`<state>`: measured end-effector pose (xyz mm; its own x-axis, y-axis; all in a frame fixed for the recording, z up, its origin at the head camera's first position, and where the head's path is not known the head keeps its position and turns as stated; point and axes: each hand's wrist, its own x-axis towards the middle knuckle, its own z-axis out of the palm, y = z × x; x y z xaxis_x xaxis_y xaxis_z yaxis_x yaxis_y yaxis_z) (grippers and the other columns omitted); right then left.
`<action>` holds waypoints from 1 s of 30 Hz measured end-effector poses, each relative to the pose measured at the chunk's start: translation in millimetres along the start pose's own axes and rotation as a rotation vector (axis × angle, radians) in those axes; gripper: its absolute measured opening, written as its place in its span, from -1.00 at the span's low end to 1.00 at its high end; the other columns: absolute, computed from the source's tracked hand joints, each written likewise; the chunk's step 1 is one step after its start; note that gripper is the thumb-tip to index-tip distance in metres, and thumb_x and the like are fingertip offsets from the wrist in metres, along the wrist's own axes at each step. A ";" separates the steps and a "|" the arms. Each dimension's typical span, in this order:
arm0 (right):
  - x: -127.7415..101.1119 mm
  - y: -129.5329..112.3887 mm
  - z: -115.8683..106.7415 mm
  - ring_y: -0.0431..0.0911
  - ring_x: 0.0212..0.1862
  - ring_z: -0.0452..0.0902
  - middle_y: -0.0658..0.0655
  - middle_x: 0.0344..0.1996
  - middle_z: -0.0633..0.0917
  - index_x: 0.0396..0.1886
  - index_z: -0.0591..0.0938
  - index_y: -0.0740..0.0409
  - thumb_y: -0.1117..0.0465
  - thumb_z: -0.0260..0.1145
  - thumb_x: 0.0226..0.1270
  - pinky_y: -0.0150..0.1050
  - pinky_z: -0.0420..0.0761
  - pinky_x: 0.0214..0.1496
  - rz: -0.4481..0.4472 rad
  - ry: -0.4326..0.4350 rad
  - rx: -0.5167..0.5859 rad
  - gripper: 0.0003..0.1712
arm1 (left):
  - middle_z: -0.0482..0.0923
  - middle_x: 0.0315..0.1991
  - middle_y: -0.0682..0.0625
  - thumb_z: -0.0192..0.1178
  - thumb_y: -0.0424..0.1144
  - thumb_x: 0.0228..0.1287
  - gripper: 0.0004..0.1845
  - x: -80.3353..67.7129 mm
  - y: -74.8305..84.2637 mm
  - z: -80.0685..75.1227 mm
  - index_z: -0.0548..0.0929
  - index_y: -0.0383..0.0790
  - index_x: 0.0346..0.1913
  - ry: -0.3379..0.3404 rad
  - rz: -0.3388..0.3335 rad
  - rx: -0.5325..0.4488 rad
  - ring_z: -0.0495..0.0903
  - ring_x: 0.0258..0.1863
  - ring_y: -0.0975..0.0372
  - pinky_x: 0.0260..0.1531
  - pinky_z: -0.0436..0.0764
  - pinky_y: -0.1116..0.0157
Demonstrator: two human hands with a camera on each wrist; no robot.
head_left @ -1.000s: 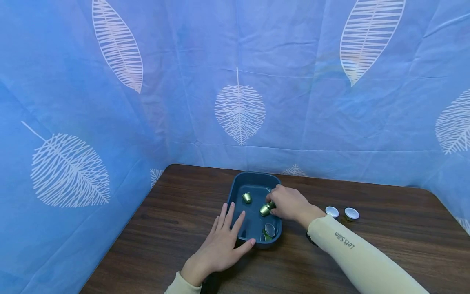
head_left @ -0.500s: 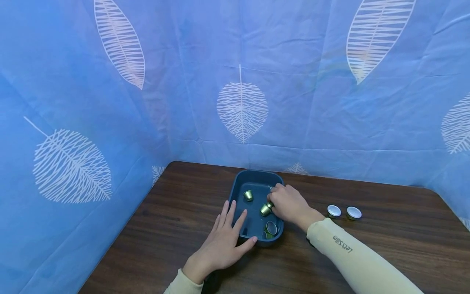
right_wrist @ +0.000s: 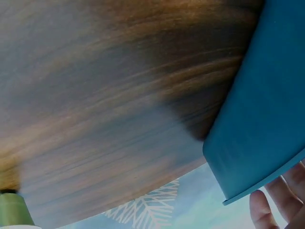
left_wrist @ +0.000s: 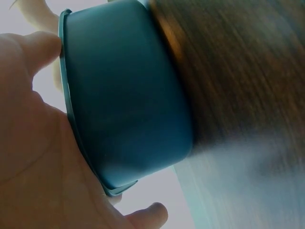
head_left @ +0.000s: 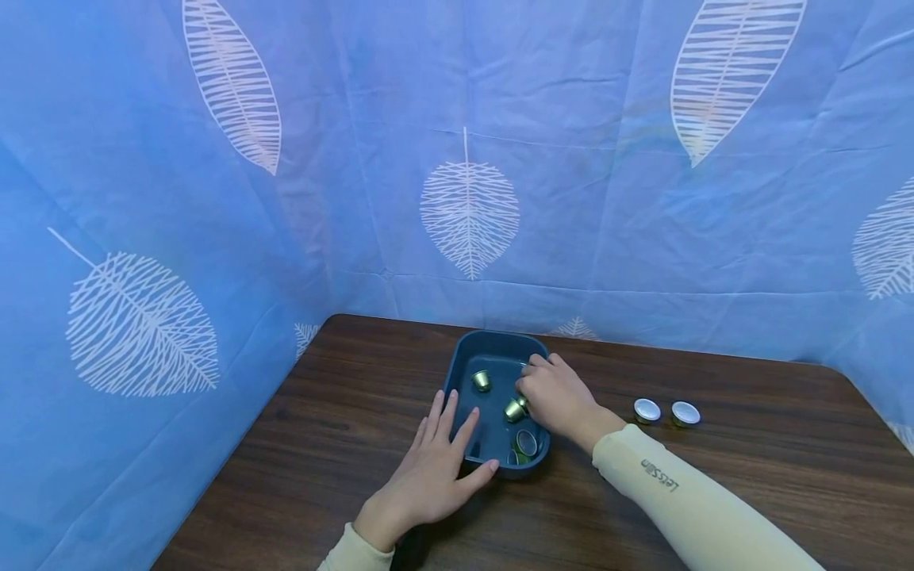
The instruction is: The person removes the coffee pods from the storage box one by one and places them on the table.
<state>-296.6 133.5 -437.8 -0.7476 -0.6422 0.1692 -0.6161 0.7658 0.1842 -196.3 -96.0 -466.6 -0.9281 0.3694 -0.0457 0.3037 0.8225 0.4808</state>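
Right hand [head_left: 555, 396] was down inside the tray [head_left: 457, 373], fingers curled and pinching a gold-green capsule [head_left: 513, 410] at the tray's middle, toward its 3 o'clock wall. Whether that capsule had touched the floor, the head view did not settle. Left hand [head_left: 435, 472] lay flat with straight, spread fingers over the 7 o'clock corner, palm against the rim, steadying the tray; the left wrist view showed the tray wall [left_wrist: 124, 90] right against the palm [left_wrist: 33, 157].

Out from the hands: a second capsule [head_left: 481, 381] stood at 11 o'clock in the tray, apart from the held one. A third capsule [head_left: 527, 442] lay tipped on its side at 5 o'clock, its foil face showing, with something green just beside it, too hidden to name. Two more capsules [head_left: 647, 410] [head_left: 685, 413] sat foil-up on the table [head_left: 750, 476], well apart from the tray at 3 o'clock.

By my read, this was the set-down step of loading capsules into the tray. Next would call for loosening the pinch, lifting clear of the wall, and swinging toward 3 o'clock for the nearer table capsule, left hand bracing the tray.
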 end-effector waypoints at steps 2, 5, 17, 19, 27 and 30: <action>-0.2 0.1 -0.1 -0.08 -0.28 0.40 0.05 -0.30 0.84 -0.22 0.90 0.09 0.24 0.62 0.30 -0.18 0.44 -0.19 -0.013 0.004 0.000 -0.92 | -0.32 0.82 -0.15 -0.02 0.40 0.59 -0.12 0.2 -0.2 0.1 0.18 -0.01 0.74 0.000 0.001 -0.005 -0.44 0.80 -0.07 0.67 0.04 -0.31; -0.2 0.3 -0.1 -0.07 -0.27 0.43 0.05 -0.28 0.84 -0.19 0.90 0.10 0.25 0.62 0.29 -0.18 0.48 -0.18 -0.048 0.022 0.002 -0.88 | -0.31 0.82 -0.15 -0.03 0.42 0.58 -0.11 -0.3 0.5 -0.9 0.18 -0.01 0.74 0.002 0.002 0.000 -0.43 0.80 -0.08 0.67 0.05 -0.32; -0.1 1.9 2.0 -0.07 -0.29 0.49 0.08 -0.28 0.85 -0.14 0.88 0.13 0.29 0.59 0.33 -0.22 0.49 -0.24 -0.113 0.057 0.041 -0.86 | -0.29 0.81 -0.17 -0.03 0.44 0.57 -0.09 -1.0 2.9 -2.1 0.17 -0.01 0.74 0.000 0.000 0.012 -0.40 0.80 -0.11 0.66 0.07 -0.31; -0.3 1.9 2.8 -0.08 -0.31 0.46 0.06 -0.31 0.84 -0.18 0.88 0.13 0.30 0.60 0.31 -0.23 0.48 -0.24 -0.114 0.067 0.042 -0.89 | -0.29 0.81 -0.17 -0.03 0.44 0.57 -0.09 -1.1 2.9 -2.3 0.17 -0.01 0.74 -0.002 -0.001 0.010 -0.40 0.80 -0.11 0.67 0.07 -0.30; 0.3 2.0 5.3 -0.09 -0.30 0.44 0.03 -0.34 0.79 -0.20 0.89 0.08 0.26 0.59 0.33 -0.20 0.60 -0.22 -0.105 0.039 0.031 -0.93 | -0.28 0.81 -0.17 -0.06 0.46 0.56 -0.06 -1.2 1.9 -1.2 0.16 -0.05 0.75 0.002 0.005 0.017 -0.40 0.80 -0.10 0.67 0.08 -0.29; 0.5 1.9 5.3 -0.09 -0.30 0.45 0.03 -0.34 0.78 -0.20 0.89 0.08 0.26 0.58 0.35 -0.19 0.64 -0.20 -0.098 0.027 0.029 -0.93 | -0.30 0.81 -0.16 -0.06 0.47 0.56 -0.06 -0.6 1.6 -0.5 0.15 -0.04 0.75 0.001 0.004 0.015 -0.41 0.80 -0.08 0.67 0.08 -0.29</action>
<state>-299.4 134.8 -442.6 -0.6764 -0.7146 0.1782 -0.6933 0.6995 0.1733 -195.4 -95.1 -465.4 -0.9273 0.3719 -0.0430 0.3101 0.8275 0.4681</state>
